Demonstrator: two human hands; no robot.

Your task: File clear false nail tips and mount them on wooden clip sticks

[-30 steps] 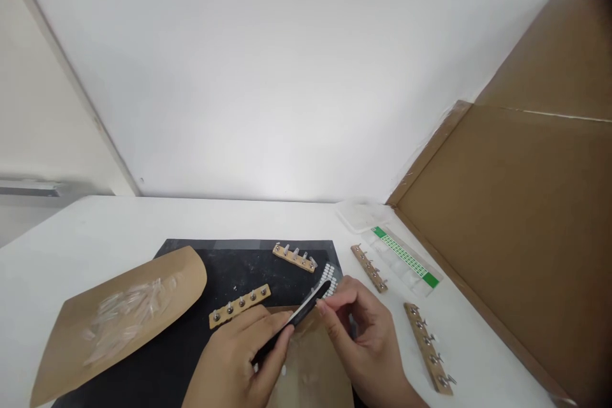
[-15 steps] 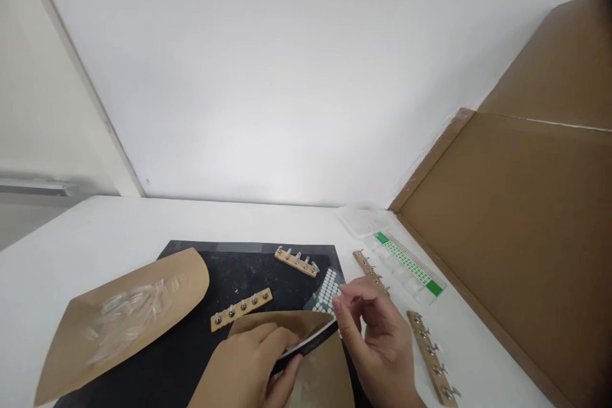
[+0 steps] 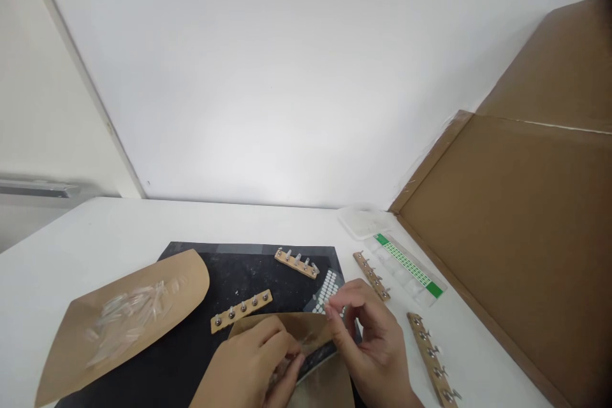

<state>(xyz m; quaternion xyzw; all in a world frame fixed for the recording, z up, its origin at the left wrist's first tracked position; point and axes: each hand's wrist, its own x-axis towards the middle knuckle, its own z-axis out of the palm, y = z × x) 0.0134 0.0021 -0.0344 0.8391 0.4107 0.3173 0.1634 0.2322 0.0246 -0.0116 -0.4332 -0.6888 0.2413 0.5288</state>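
Observation:
Closed on the near end of a narrow black strip with a pale edge [image 3: 316,358] is my left hand [image 3: 253,363]. The strip's far end reaches my right hand [image 3: 370,347], whose thumb and index finger pinch together above it. Anything between those fingertips is too small to make out. Both hands are over a brown tray [image 3: 287,319], largely hidden by them. Just beyond my right fingertips lies a sheet of white oval dots [image 3: 327,287]. A wooden strip with several metal studs [image 3: 241,310] rests left of the tray.
A brown tray [image 3: 191,268] of clear plastic pieces [image 3: 129,319] sits left on the black mat [image 3: 220,268]. More studded wooden strips lie at the mat's back [image 3: 296,262] and to the right [image 3: 433,357]. A green-and-clear plastic case [image 3: 406,264] lies near the cardboard wall [image 3: 516,236].
The black strip has turned and dropped lower between my hands. My right hand has shifted slightly left, with its fingertips still pinched.

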